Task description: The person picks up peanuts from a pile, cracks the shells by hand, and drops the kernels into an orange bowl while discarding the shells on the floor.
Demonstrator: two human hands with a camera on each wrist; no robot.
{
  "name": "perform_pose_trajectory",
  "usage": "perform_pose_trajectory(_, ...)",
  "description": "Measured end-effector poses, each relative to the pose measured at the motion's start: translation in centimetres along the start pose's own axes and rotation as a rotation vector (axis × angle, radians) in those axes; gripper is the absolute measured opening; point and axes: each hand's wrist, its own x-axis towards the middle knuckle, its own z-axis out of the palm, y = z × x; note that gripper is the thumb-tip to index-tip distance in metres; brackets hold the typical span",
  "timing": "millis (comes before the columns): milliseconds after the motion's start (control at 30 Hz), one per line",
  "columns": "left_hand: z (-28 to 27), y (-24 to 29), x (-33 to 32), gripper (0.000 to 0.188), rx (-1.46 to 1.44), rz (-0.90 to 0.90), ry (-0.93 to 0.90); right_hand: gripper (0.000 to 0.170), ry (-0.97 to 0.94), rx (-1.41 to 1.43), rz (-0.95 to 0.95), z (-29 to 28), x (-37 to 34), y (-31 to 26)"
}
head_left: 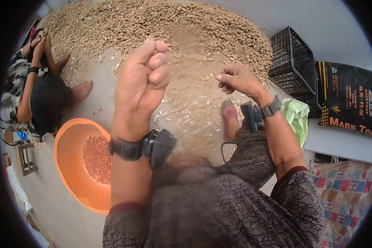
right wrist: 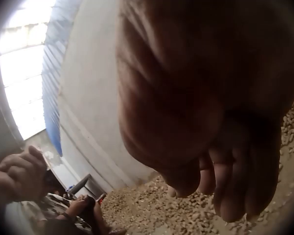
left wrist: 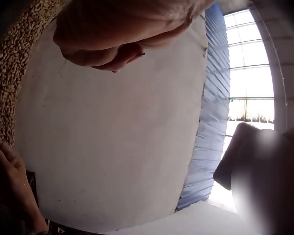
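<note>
- Head view: shelling was judged underway; kernel (head_left: 154,52) was apparently enclosed by curled left hand (head_left: 141,78).
- Right hand (head_left: 240,82) was half-curled; contents were indeterminable.
- Unshelled peanuts (head_left: 124,20) were heaped ahead; release into orange basin (head_left: 68,159) was probably required.

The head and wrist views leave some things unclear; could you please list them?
- Small reddish bits in the left hand, number: head view, curled fingers.
- Whether the right hand pinches anything: head view, too small; right wrist view, too dark.
- Orange plastic tub, right side: head view, left forearm.
- Black printed sack, end: head view, right edge.
</note>
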Motion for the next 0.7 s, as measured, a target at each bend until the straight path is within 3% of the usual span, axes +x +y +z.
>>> perform_pose_trajectory(133,0.0,0.7,-0.6,0.020,-0.006,0.036,0.057,0.023,0.004,0.012,0.152,-0.1,4.0,3.7)
perform_pose_trajectory(367,1.0,1.3,-1.2,0.023,-0.080,0.041,0.129,0.018,0.134,0.068,0.239,0.3,13.1,12.9)
perform_pose_trajectory(467,2.1,1.6,-1.0,0.026,-0.061,0.092,0.290,0.017,0.169,0.167,0.252,1.8,17.2,17.0)
perform_pose_trajectory(700,1.2,2.1,-0.9,0.028,0.084,0.092,0.344,0.019,0.277,-0.101,0.184,7.0,26.0,25.5)
